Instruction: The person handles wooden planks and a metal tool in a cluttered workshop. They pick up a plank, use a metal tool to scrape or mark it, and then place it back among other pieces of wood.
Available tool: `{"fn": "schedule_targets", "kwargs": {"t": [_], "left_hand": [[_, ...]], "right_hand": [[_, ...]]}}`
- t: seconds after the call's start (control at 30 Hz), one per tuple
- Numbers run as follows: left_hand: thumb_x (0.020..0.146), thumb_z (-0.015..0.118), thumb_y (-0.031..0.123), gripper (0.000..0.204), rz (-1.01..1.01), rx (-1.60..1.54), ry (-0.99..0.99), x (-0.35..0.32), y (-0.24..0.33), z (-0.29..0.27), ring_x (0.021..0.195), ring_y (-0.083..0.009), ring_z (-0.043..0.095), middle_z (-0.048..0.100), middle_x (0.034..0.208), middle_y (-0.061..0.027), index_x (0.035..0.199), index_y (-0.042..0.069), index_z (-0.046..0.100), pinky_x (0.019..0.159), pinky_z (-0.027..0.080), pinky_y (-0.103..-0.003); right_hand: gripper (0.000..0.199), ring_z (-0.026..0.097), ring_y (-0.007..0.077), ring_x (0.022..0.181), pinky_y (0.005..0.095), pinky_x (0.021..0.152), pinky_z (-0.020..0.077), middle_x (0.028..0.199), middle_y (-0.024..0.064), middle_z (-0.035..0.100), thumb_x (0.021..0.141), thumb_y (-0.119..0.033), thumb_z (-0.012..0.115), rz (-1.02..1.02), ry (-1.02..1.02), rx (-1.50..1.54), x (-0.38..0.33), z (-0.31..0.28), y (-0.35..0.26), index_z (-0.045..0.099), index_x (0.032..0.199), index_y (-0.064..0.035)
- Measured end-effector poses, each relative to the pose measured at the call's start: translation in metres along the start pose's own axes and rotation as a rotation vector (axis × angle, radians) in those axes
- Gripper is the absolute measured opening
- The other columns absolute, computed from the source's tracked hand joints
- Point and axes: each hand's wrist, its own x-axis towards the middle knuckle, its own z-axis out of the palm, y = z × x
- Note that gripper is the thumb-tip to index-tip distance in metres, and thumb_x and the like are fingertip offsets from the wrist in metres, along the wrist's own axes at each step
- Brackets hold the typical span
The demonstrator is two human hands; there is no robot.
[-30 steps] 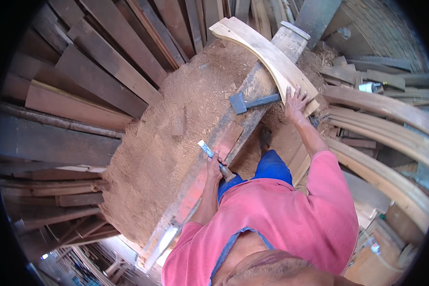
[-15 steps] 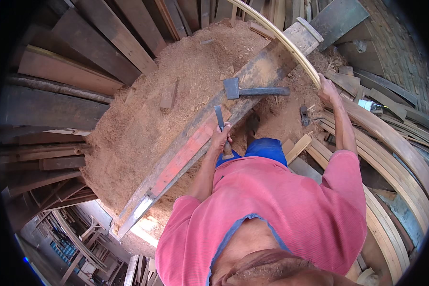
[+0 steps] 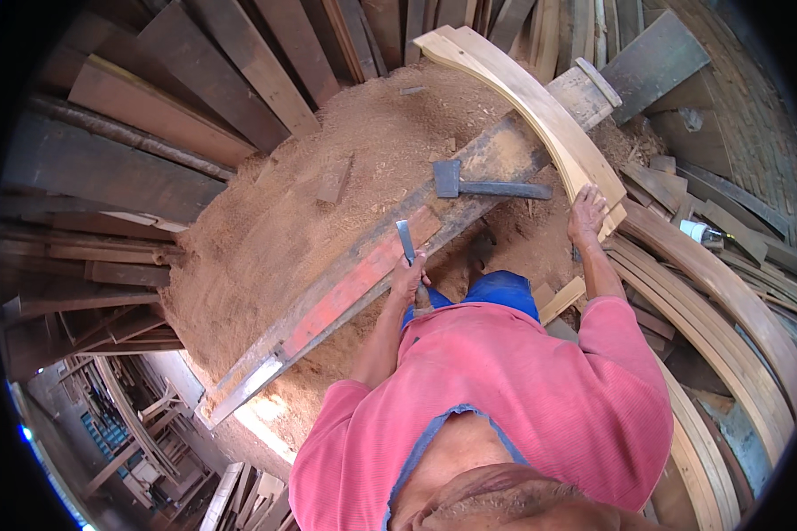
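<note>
My left hand (image 3: pixel 407 281) is closed round the handle of a chisel (image 3: pixel 405 241), its flat metal blade pointing up and away from me. On the near right end of a broad curved board (image 3: pixel 540 102) lies my right hand (image 3: pixel 587 215), fingers over its pale face; the thumb is hidden. This board crosses the far part of a long work beam (image 3: pixel 328 281), which has a red-painted stretch. A hammer-like tool (image 3: pixel 447 179) with a heavy dark head and a straight handle (image 3: pixel 509 189) rests across the beam, left of the curved board.
Sawdust and shavings (image 3: pixel 257 221) cover the floor around the beam. Planks (image 3: pixel 106 159) lean along the left and far sides. Stacked curved timbers (image 3: pixel 708 327) lie to my right, with a white object (image 3: pixel 695 230) near them. A loose wood scrap (image 3: pixel 335 180) lies in the sawdust.
The curved board has turned from its narrow edge to show its broad face, and its far end has come into view. My right hand has shifted left and nearer. The chisel stays in my left hand.
</note>
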Motion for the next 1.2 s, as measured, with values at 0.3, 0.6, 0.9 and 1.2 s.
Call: {"fn": "schedule_targets", "kwargs": {"t": [0.3, 0.6, 0.9, 1.2], "left_hand": [[0.096, 0.063, 0.028, 0.032, 0.03, -0.025, 0.023, -0.023, -0.005, 0.009, 0.051, -0.0093, 0.05, 0.05, 0.071, 0.0008, 0.115, 0.002, 0.057, 0.049, 0.048, -0.026], [0.103, 0.053, 0.032, 0.033, 0.208, -0.089, 0.005, -0.023, 0.012, 0.012, 0.053, -0.0105, 0.052, 0.052, 0.068, 0.0, 0.117, 0.003, 0.059, 0.052, 0.048, -0.026], [0.106, 0.049, 0.035, 0.038, 0.404, -0.137, -0.069, -0.054, 0.038, 0.005, 0.062, -0.0108, 0.058, 0.057, 0.071, -0.0011, 0.114, 0.0, 0.061, 0.058, 0.049, -0.025], [0.105, 0.05, 0.038, 0.039, 0.446, -0.441, -0.146, -0.101, 0.034, -0.033, 0.065, -0.0136, 0.06, 0.06, 0.074, -0.0031, 0.112, 0.001, 0.061, 0.063, 0.051, -0.027]], "right_hand": [[0.043, 0.058, 0.0343, 0.115, 0.0498, 0.094, 0.0456, 0.123, 0.0142, 0.055, 0.086, -0.019, 0.065, -0.111, -0.119, 0.0, 0.007, -0.008, 0.004, 0.051, 0.126, -0.008], [0.031, 0.06, 0.035, 0.114, 0.0464, 0.092, 0.051, 0.12, 0.0155, 0.059, 0.092, -0.017, 0.059, 0.039, -0.084, 0.09, 0.032, -0.015, -0.008, 0.055, 0.122, -0.0121], [0.038, 0.06, 0.0363, 0.118, 0.0483, 0.092, 0.0525, 0.13, 0.0161, 0.058, 0.092, -0.023, 0.06, 0.121, -0.172, 0.167, 0.033, -0.014, -0.004, 0.055, 0.129, -0.0137], [0.055, 0.057, 0.0397, 0.121, 0.0461, 0.1, 0.0474, 0.127, 0.024, 0.06, 0.089, -0.03, 0.065, -0.465, -0.125, 0.452, -0.042, -0.079, -0.105, 0.054, 0.135, -0.0013]]}}
